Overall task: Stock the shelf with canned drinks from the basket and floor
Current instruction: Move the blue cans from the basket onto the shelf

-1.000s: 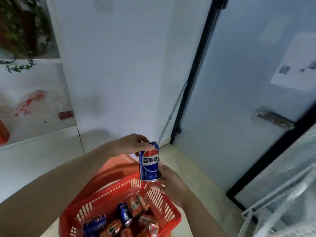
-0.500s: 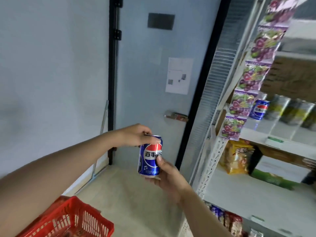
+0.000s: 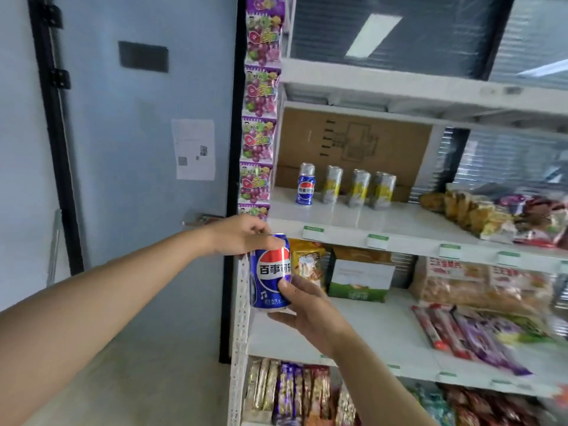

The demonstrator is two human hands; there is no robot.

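A blue Pepsi can (image 3: 270,273) is held upright in front of the white shelf unit's left post. My left hand (image 3: 242,236) grips its top rim from above. My right hand (image 3: 310,309) cups its lower side and bottom, thumb on the label. On the shelf board (image 3: 353,221) above stand another blue Pepsi can (image 3: 305,186) and three yellow-and-silver cans (image 3: 358,187) in a row. The basket is out of view.
A cardboard box (image 3: 353,142) stands behind the row of cans. Snack bags (image 3: 498,215) lie at the right of that board. A strip of purple grape-candy packets (image 3: 259,118) hangs down the shelf post. Lower boards hold packaged snacks. A blue door (image 3: 138,149) is at left.
The view swung right and up from the red basket to the shelf. Both hands kept hold of the Pepsi can and carried it toward the shelf.
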